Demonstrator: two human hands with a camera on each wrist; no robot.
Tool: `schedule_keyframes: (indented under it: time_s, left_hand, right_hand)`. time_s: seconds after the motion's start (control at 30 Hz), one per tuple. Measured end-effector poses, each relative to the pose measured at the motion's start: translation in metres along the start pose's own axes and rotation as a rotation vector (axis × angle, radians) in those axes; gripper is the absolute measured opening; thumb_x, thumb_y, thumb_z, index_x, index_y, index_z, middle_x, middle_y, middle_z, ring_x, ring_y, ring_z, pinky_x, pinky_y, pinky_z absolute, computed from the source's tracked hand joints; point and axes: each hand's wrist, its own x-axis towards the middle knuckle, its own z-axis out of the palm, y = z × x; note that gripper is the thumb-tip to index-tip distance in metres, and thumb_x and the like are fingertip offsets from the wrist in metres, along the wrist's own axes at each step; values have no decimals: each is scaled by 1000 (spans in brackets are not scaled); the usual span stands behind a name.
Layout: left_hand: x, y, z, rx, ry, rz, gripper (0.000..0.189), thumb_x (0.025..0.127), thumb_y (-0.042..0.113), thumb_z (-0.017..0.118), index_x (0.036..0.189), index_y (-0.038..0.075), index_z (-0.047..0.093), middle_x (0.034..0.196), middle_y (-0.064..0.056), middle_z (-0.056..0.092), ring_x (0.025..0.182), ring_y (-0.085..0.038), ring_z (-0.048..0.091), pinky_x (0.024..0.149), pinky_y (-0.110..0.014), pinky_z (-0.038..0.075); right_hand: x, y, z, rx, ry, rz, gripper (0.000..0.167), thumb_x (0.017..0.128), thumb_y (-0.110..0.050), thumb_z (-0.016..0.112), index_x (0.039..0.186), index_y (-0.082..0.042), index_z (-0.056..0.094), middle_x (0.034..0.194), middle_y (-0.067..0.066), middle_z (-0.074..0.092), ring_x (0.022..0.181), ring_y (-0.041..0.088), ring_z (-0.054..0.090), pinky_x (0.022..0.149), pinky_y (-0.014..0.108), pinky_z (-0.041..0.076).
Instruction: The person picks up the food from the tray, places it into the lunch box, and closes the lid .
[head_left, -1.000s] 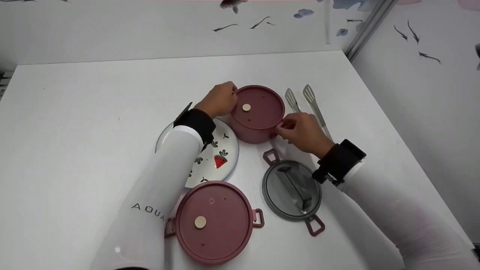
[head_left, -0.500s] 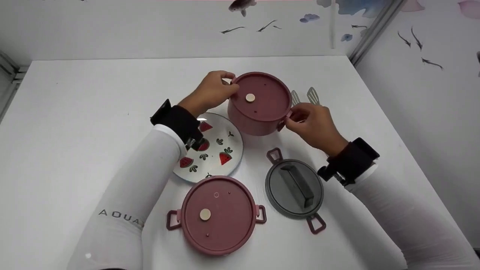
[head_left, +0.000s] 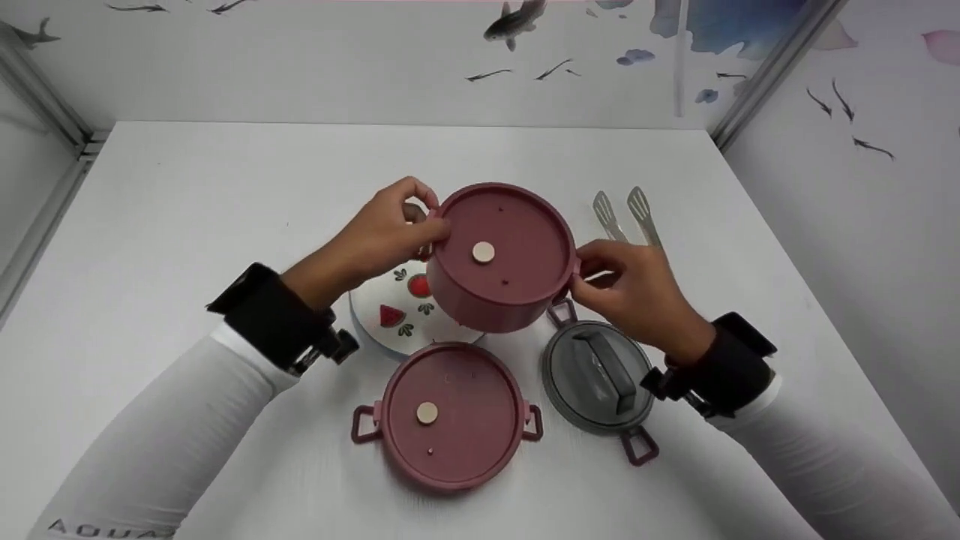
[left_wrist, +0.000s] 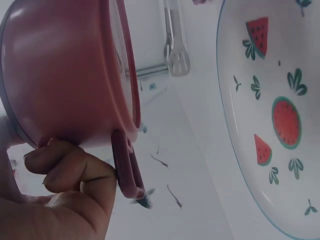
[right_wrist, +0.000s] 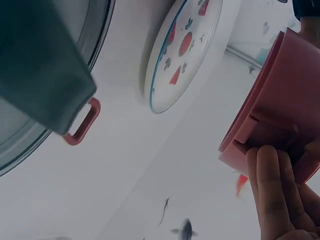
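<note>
Both hands hold up a dark red lidded pot [head_left: 495, 300], whose flat lid [head_left: 525, 240] bears a round cream knob. At one side my left hand [head_left: 382, 232] pinches it, thumb on the lid's edge; in the left wrist view its curled fingers [left_wrist: 75, 172] lie beside the loop handle [left_wrist: 127, 170]. Opposite, my right hand [head_left: 630, 289] pinches the other handle between thumb and fingers, some fingers [right_wrist: 272, 185] reaching under it. Below it a white plate [head_left: 367, 330] painted with watermelons is partly covered. Nearer me sits a second, wider red lidded pot [head_left: 457, 427] with two loop handles.
A grey-lidded pot [head_left: 596, 375] with a bar grip and red loop handles stands partly under the right wrist. Two slotted metal utensil heads [head_left: 641, 210] lie beyond the right hand, their lower ends hidden. The white table [head_left: 247, 195] ends at a painted wall.
The held pot rises from the table, then comes nearer to me and slightly left, overlapping the plate. Both hands move with it, keeping their grip. The head view shifts a little.
</note>
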Motion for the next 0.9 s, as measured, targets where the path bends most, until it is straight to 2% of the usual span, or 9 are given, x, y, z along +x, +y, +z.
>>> schedule_keyframes:
  time_s: [0.1, 0.2, 0.33, 0.43, 0.57, 0.73, 0.9]
  left_hand:
    - [-29, -4, 0, -22, -8, 12, 25, 93, 22, 66, 110, 10, 53, 86, -6, 64, 74, -16, 67, 70, -29, 59]
    - [-58, -8, 1, -68, -18, 12, 24, 93, 20, 70, 103, 8, 53, 80, -5, 64, 72, -14, 67, 70, -32, 62]
    - [-94, -17, 6, -70, -23, -4, 26, 93, 20, 73, 99, 6, 53, 73, -4, 63, 70, -15, 67, 66, -34, 61]
    - [-113, -27, 11, -38, -24, -18, 27, 92, 20, 74, 97, 6, 53, 70, -3, 61, 68, -15, 65, 60, -30, 57]
    - [-128, -39, 18, 25, -22, -28, 28, 90, 22, 76, 96, 6, 53, 67, -1, 57, 64, -11, 57, 54, -23, 46]
    - [-138, -50, 25, 33, -25, -26, 30, 91, 23, 76, 95, 5, 52, 66, -1, 58, 60, -9, 55, 51, -22, 44]
    - [-144, -52, 28, 34, -19, -37, 27, 92, 23, 74, 94, 6, 53, 66, -1, 59, 62, -10, 58, 53, -22, 45]
  right_hand:
    - [-11, -10, 5, 4, -34, -49, 22, 91, 7, 68, 108, -4, 77, 97, 2, 77, 87, 6, 74, 79, 25, 63]
    - [-24, -20, 11, 10, -66, -93, 25, 90, 8, 68, 109, -6, 77, 100, 2, 77, 89, 7, 74, 79, 25, 63]
    - [-41, -29, 23, 12, -102, -146, 25, 88, 9, 69, 108, -5, 76, 101, 4, 77, 88, 9, 75, 76, 25, 63]
    - [-50, -32, 31, 14, -130, -170, 25, 87, 9, 70, 107, -5, 76, 99, 4, 77, 87, 11, 76, 75, 24, 63]
    - [-58, -30, 39, -13, -143, -191, 26, 84, 9, 71, 103, -7, 76, 95, 1, 76, 86, 12, 75, 73, 22, 62]
    - [-63, -28, 45, -47, -151, -221, 27, 82, 8, 73, 104, -7, 77, 93, 0, 75, 86, 11, 74, 73, 19, 61]
    - [-66, -29, 47, -48, -156, -248, 30, 81, 9, 72, 105, -8, 76, 94, 0, 75, 85, 13, 75, 74, 18, 61]
